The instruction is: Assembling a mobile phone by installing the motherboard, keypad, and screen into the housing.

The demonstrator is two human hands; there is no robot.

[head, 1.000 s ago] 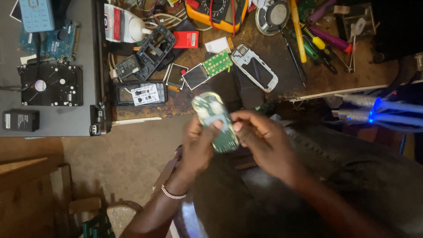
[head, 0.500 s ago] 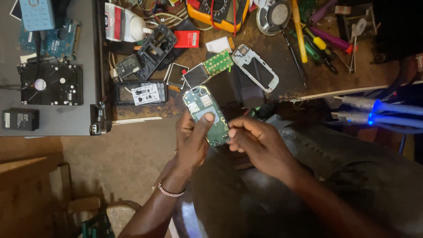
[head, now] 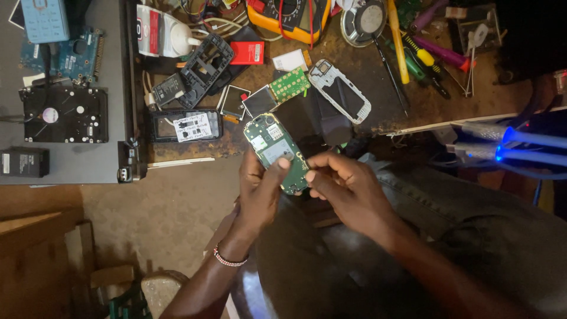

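I hold a green phone circuit board [head: 273,149] in front of me, just off the bench's near edge. My left hand [head: 260,192] grips it from the left and below, thumb lying across its face. My right hand [head: 348,189] pinches the board's lower right end with fingertips and thumb. The board's component side with a metal shield faces up. A beaded bracelet [head: 228,259] is on my left wrist.
On the wooden bench lie a second green board with its small screen [head: 276,93], a silver phone frame [head: 341,90], a black phone housing [head: 184,125], a hard drive [head: 64,114], screwdrivers [head: 416,50], a yellow multimeter [head: 286,15]. A blue light [head: 505,145] glows at right.
The board has swung from hanging down over my lap to pointing up toward the bench, face up. My right hand shifted to its lower right end.
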